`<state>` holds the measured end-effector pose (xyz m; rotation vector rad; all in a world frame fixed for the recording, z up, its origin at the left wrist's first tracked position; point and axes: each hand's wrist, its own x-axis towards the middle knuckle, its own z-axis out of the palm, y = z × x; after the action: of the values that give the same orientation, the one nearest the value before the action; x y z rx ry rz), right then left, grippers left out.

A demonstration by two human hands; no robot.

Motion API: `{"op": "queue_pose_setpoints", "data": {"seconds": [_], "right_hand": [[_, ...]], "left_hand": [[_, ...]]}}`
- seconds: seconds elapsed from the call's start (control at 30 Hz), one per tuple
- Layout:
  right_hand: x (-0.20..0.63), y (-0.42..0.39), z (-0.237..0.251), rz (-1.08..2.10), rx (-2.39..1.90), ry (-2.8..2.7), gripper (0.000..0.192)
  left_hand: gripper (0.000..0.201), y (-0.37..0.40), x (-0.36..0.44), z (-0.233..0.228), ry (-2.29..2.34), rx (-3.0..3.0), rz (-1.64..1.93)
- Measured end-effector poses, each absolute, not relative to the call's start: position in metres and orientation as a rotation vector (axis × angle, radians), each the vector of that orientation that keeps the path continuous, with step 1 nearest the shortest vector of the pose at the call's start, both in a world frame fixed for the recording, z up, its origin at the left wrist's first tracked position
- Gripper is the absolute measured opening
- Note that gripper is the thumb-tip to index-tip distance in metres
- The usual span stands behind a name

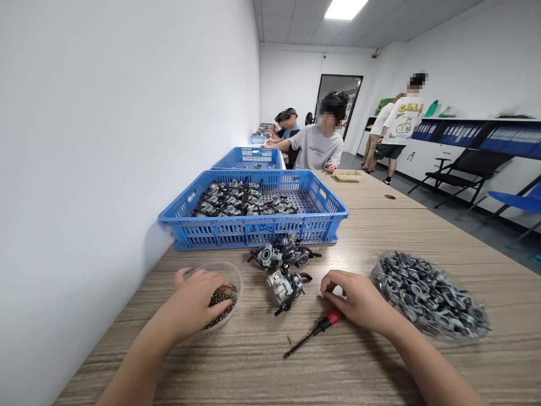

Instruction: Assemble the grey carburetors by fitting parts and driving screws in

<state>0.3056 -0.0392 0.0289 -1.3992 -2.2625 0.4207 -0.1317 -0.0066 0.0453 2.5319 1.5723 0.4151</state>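
Observation:
My left hand (196, 299) reaches into a round clear plastic tub (240, 276) of small brass-coloured screws (220, 299), fingers apart over the screws. What its fingertips touch is partly hidden. My right hand (359, 299) rests on the table, thumb and forefinger curled together; anything between them is too small to make out. Just below it lies a screwdriver (315, 331) with a red and black handle, pointing down and left. A single screw (289, 339) is near its tip. Between my hands sits a carburetor (284, 287), with more carburetors (274, 255) right behind it.
A blue crate (253, 231) holding several carburetors stands ahead, with another blue crate (249, 155) beyond. At right is a clear container heaped with grey metal parts (426, 293). A white wall (127, 141) borders the left side. A person (316, 146) sits farther down the table.

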Motion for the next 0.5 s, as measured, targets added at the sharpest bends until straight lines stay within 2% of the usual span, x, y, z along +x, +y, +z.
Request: {"op": "queue_pose_setpoints", "data": {"seconds": [0.2, 0.33, 0.43, 0.5], "right_hand": [[0.313, -0.035, 0.031, 0.328, -1.457, -2.221, 0.014], [0.314, -0.034, 0.035, 0.334, -1.474, -2.181, 0.017], [0.314, -0.032, 0.035, 0.345, -1.462, -2.174, 0.019], [0.315, -0.03, 0.033, 0.358, -1.447, -2.184, 0.019]], "left_hand": [[0.021, -0.01, -0.114, 0.06, 1.543, 2.631, 0.638], [0.042, -0.023, -0.081, 0.063, 1.456, 2.609, 1.153], [0.036, -0.038, -0.047, 0.076, 1.293, 2.545, 1.497], [0.032, -0.046, -0.019, 0.094, 1.086, 2.631, 1.469]]}}
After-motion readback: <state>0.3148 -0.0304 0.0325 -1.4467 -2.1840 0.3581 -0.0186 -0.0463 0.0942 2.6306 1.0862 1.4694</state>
